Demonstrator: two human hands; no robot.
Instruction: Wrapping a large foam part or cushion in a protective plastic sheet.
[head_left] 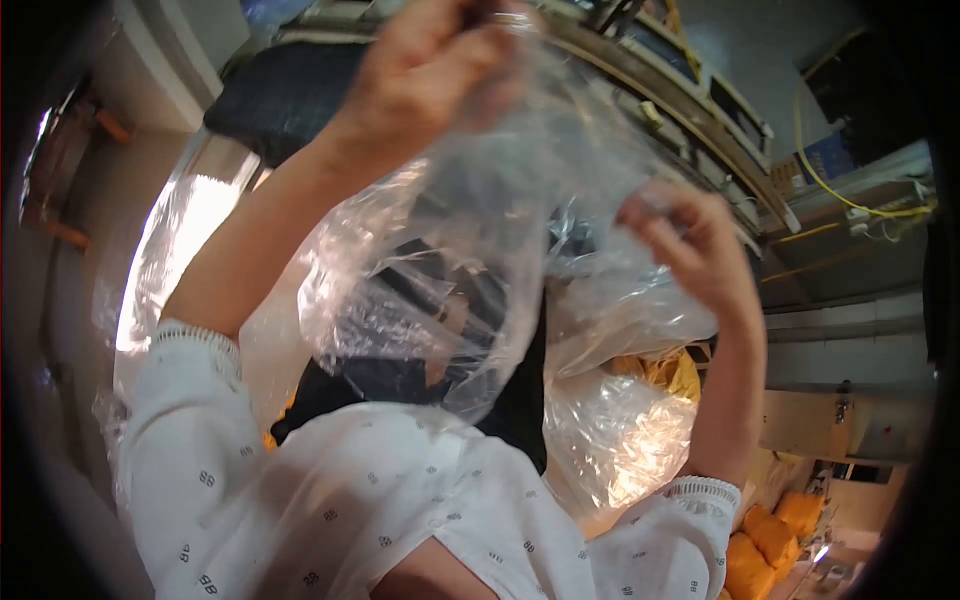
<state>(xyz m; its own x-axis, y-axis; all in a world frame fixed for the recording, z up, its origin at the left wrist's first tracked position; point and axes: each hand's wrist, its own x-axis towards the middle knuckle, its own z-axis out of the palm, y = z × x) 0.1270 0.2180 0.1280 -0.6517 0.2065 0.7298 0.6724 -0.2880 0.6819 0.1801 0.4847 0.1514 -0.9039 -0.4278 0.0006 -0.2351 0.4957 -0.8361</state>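
A large clear plastic bag (490,190) hangs crumpled in front of me and reaches down over my lap. High up, at the top of the picture, my left hand (440,75) is closed on the gathered upper end of the bag. Lower and to the right, my right hand (690,240) has its fingers curled in a pinch at the film's right edge; motion smears the fingertips a little. Through the film my dark-clothed legs show, partly blurred by its folds.
More clear plastic (640,430) lies bunched to the right of my lap, with something yellow (660,375) beneath it. A dark padded thing (285,100) is at the upper left. A long table edge (690,120) runs across the upper right. Orange bundles (770,550) sit at the lower right.
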